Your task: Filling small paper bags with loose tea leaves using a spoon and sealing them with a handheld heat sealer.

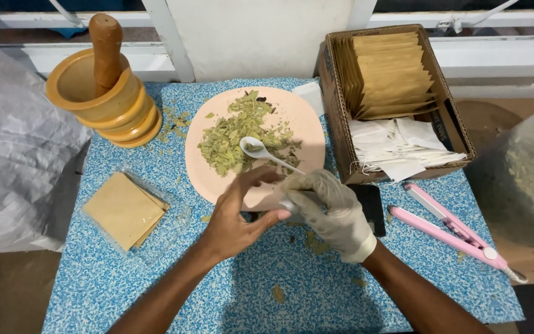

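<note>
1. Bare left hand point(236, 213): grip loosely curled, thumb touching something small and white; whether it clasps it cannot be told.
2. Gloved right hand point(332, 207): grip closed on white plastic spoon point(261, 150).
3. Spoon bowl rests in dried green leaves point(242, 133) on round pink plate point(307, 124).
4. Blue speckled worktop point(230, 291): near edge open.

A pale pink plate point(304, 124) bears green dried leaves point(236, 139); the tablecloth point(156, 272) is blue-and-white speckled (finely mottled), the mortar point(103, 99) ochre, the hair straightener point(452, 232) pink.
</note>
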